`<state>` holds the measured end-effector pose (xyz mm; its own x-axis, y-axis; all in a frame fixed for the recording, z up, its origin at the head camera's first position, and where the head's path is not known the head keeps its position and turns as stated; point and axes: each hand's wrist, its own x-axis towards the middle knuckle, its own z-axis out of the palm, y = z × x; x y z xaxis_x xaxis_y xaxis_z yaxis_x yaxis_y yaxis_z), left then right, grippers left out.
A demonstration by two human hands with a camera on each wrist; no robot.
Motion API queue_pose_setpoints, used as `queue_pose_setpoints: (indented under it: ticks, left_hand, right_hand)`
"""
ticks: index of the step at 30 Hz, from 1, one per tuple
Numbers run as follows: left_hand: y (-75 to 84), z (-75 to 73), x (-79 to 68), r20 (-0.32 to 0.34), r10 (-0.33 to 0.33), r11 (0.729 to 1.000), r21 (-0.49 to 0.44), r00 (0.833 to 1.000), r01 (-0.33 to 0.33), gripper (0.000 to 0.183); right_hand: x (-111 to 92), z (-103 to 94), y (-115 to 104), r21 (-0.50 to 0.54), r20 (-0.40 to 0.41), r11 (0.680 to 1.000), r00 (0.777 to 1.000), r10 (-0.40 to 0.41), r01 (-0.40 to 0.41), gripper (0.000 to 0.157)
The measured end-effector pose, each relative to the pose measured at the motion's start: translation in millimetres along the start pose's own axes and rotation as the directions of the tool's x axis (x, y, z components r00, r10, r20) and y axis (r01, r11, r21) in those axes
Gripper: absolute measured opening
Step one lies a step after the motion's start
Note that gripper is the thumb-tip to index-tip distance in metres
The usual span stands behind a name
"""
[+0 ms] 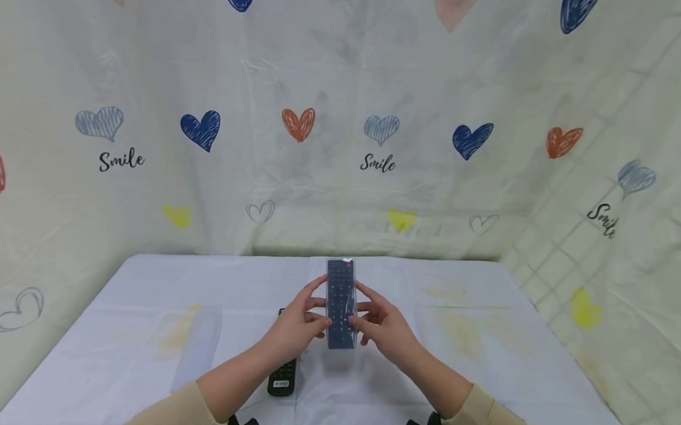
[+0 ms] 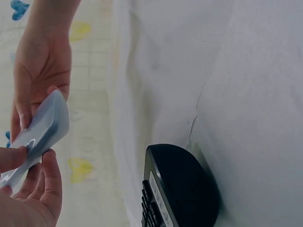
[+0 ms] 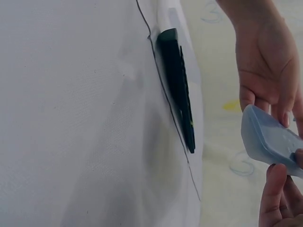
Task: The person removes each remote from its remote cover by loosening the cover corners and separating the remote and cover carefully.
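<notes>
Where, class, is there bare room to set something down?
The white-covered table is bare between right forearm and right edge, and between a pale-blue patch and left edge. The middle is crowded: left fingers and right fingers hold a long, plastic-wrapped, dark-blue remote near a black keypad handset.

Two hands (image 1: 297,320) (image 1: 386,329), two remotes (image 1: 342,307) (image 1: 282,377), one table (image 1: 470,383), three "Smile" prints (image 1: 122,159) (image 1: 378,163) (image 1: 602,220)

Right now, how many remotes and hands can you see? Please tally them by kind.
Remotes: 2 (dark blue remote, held in both hands; black remote, lying on the table)
Hands: 2 (left hand, right hand)
Total: 4
</notes>
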<state>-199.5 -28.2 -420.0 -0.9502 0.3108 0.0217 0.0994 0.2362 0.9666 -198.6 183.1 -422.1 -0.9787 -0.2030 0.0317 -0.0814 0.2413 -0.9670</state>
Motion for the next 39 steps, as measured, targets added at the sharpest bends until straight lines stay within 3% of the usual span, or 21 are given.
queue_pose_setpoints:
  ticks: [13,22,28,39]
  left_hand:
    - [2.2,-3.3,-11.1,-0.006,0.055,0.998,-0.019,0.998,-0.056,0.075]
    - [6.9,0.3,-10.2,-0.097,0.052,0.998,0.049,0.994,-0.047,0.069]
    - [7.2,2.4,-9.3,-0.115,0.067,0.995,0.077,0.991,-0.058,0.069]
    - [5.0,2.7,-11.8,-0.107,0.104,0.993,0.072,0.989,-0.096,0.068]
  right_hand:
    - [-2,4.9,-3,0.020,0.017,0.999,1.000,-0.026,0.026,0.069]
    - [-1,11.9,-7,0.008,-0.035,1.000,0.999,-0.024,0.024,0.069]
    - [-2,13.0,-5,0.002,-0.057,1.000,0.998,-0.024,0.024,0.070]
    - [-4,7.9,-4,-0.001,-0.022,0.998,0.998,-0.059,0.059,0.047]
